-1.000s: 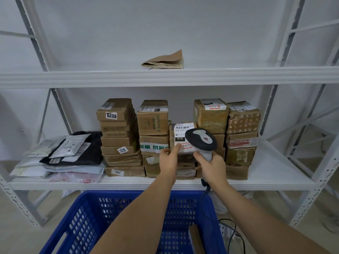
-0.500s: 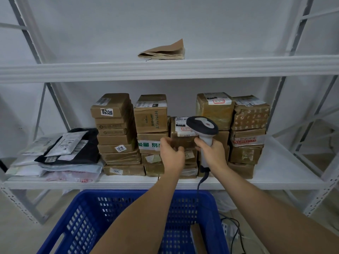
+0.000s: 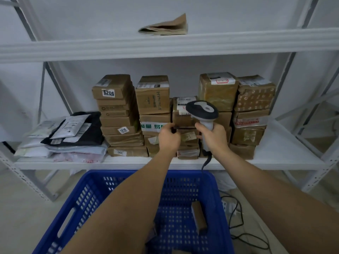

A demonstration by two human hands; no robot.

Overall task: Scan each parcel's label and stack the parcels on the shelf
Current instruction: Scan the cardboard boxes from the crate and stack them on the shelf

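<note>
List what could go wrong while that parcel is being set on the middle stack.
1. The left hand holds the parcel only at its lower left corner, so it may tip off the narrow stack beneath.
2. The scanner in the right hand sits close against the parcel and could knock it.
3. The scanner's cable hangs across the shelf edge and might snag.

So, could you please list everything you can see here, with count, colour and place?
Cardboard parcels: many, brown, in stacks on the middle shelf.
Held parcel: one, brown with a white label, on the centre stack.
Mailer bags: several, white, grey and black, piled at the shelf's left.
Folded paper bag: one, brown, top shelf.
Shelving: one unit, white.
Crate: one, blue, below the shelf; a brown parcel in it.
Scanner: one, grey and black, corded.
Cables: black, on the floor, right.
Left hand: fingers on the held parcel.
Right hand: grips the scanner.
</note>
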